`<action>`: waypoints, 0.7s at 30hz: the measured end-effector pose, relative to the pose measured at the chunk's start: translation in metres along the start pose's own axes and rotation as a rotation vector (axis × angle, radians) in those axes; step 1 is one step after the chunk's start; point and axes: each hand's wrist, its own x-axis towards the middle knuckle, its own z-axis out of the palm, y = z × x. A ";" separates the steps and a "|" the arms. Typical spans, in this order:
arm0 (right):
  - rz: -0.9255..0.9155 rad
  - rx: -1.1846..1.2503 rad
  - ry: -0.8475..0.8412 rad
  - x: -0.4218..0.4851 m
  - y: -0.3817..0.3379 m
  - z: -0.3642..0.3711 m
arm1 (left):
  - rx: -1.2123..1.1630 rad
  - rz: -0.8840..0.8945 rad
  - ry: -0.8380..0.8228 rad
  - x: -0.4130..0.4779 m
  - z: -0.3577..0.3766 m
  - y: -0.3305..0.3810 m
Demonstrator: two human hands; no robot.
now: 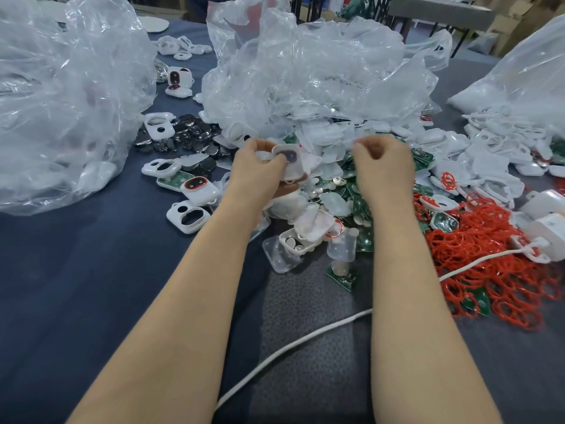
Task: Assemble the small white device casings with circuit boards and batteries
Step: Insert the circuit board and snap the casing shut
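My left hand (260, 166) grips a small white casing (290, 162) with a dark oval window, held up over the parts pile. To its right, my right hand (382, 162) hovers with its fingers curled; whether anything is pinched in them is hidden. Below both hands lies a heap of green circuit boards (360, 206), translucent covers (336, 203) and round silver batteries (337, 180). Several loose white casings (188, 217) lie to the left, one fitted with a red ring (198, 186). Dark oval lenses (189, 133) are piled further back on the left.
Big crumpled clear plastic bags stand at the left (61, 96), centre back (305, 71) and right (519, 78). A heap of red rubber rings (489, 270) spreads at the right. A white cable (290, 350) runs across the dark blue cloth (91, 286). White boxes (547, 231) sit far right.
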 end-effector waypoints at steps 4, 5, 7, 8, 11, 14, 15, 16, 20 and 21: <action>0.100 -0.303 0.005 0.006 0.020 -0.018 | -0.132 -0.055 0.041 0.001 -0.001 0.003; 0.129 -0.369 -0.080 0.006 0.022 -0.017 | -0.154 -0.066 0.037 0.001 -0.001 0.003; 0.194 -0.490 -0.232 0.007 0.023 -0.012 | -0.180 -0.081 0.024 0.002 -0.002 0.002; 0.202 -0.539 -0.266 0.007 0.023 -0.010 | -0.187 -0.086 0.017 0.002 -0.002 0.002; 0.103 -0.591 -0.234 0.007 0.023 -0.005 | -0.182 -0.097 -0.001 0.003 -0.002 0.001; 0.057 -0.482 -0.127 0.004 0.023 -0.006 | -0.171 -0.107 -0.029 0.002 -0.001 0.001; 0.065 -0.437 -0.091 0.003 0.023 -0.006 | -0.168 -0.108 -0.034 0.002 -0.001 0.002; 0.069 -0.401 -0.051 0.002 0.023 -0.006 | -0.166 -0.109 -0.035 0.001 -0.001 0.002; 0.063 -0.334 0.139 0.002 0.024 -0.005 | -0.169 -0.122 -0.037 0.001 -0.002 0.002; 0.051 -0.315 0.182 0.003 0.023 -0.005 | -0.166 -0.127 -0.038 0.001 -0.002 0.002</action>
